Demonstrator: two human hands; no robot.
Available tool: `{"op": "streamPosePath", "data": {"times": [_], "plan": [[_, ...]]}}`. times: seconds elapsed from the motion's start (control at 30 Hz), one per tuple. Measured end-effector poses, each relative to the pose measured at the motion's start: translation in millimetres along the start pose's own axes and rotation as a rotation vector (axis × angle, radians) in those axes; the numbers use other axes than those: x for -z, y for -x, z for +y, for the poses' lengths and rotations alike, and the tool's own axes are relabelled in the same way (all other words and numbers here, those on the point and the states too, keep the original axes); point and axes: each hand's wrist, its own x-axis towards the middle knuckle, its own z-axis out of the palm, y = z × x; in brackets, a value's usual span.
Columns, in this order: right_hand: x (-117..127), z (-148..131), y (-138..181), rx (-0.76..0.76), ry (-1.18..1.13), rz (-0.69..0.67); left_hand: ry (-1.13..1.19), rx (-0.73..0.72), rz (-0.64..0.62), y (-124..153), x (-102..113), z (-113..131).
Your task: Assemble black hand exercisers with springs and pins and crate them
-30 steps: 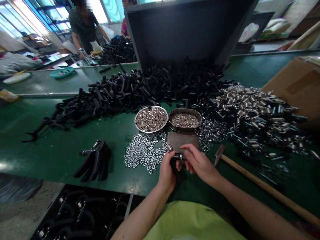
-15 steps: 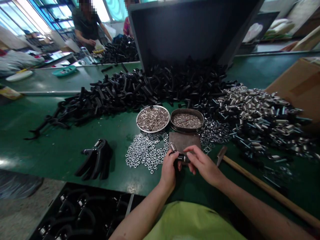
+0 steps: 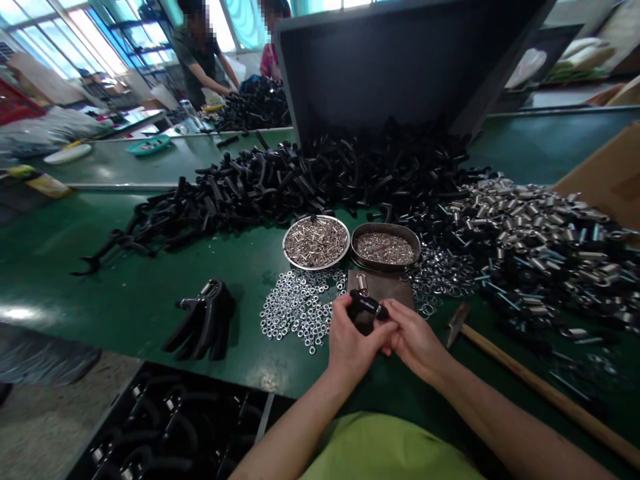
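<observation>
Your two hands meet over the surface's near edge, clasping a black handle part.
Your left hand (image 3: 353,340) wraps its fingers under the black handle part (image 3: 363,310); your right hand (image 3: 415,340) pinches its end. Both have drawn closer together than a second ago.

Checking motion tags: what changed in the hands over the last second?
The left hand and right hand closed together, fingers now meeting around the black part, lifted slightly off the dark pad. Nothing was let go. The hammer, both dishes and the loose washers stayed put.
</observation>
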Motion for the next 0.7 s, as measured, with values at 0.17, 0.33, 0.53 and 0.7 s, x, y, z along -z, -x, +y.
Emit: {"op": "streamPosePath", "data": {"times": [0.17, 0.33, 0.53, 0.7], "plan": [[12.7, -33.6, -27.8, 0.132, 0.827, -0.161, -0.139, 0.075, -0.105, -14.4, 11.5, -8.5], [-19.8, -70.4, -93.7, 0.743, 1.415, -0.059, -0.371, -0.173, -0.269, -18.2, 11.3, -12.0], [-60.4, -60.0, -160.2, 0.845, 1.652, -0.14, -0.819, -0.428, -0.407, -11.6, 3.8, -15.3], [-66.5, -56.4, -166.4, 0.84, 1.621, -0.145, -0.961, -0.449, -0.436, -13.0, 4.7, -20.1]]}}
